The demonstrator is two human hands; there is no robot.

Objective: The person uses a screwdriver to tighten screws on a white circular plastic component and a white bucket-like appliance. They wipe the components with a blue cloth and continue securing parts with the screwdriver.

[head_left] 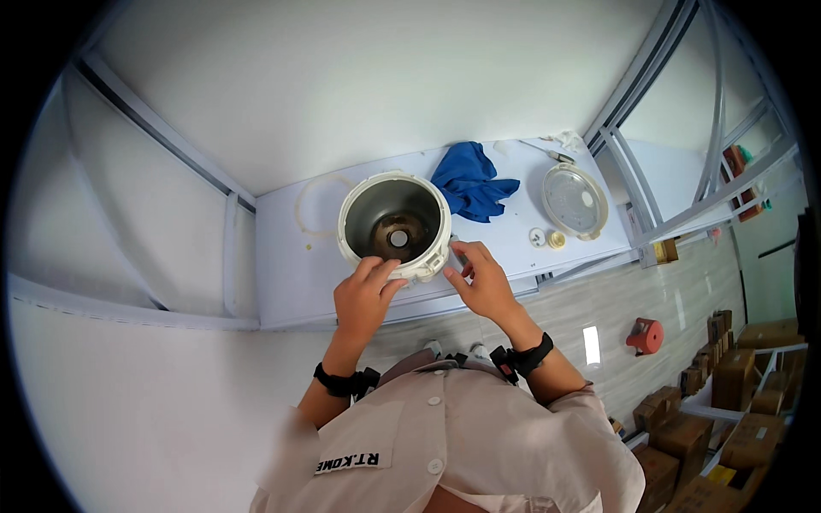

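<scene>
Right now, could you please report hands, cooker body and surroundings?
Left hand at near rim of white cooker body; right hand at right side, contact unclear. Top uncovered. Blue cloth close, right.

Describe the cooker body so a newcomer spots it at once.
At the white table, find the left hand and right hand. Just beyond them is the round, cream-rimmed cooker body. Being deep and gray inside sets it apart from the flat disc and crumpled blue cloth to its right.

We're riding on my head, fisheye tipped steeply down (edges bowing, corners black), past my shirt (479, 427) nearest below, my fingers (367, 266) mid-view, the table (286, 278) and wall (385, 85) beyond!
</scene>
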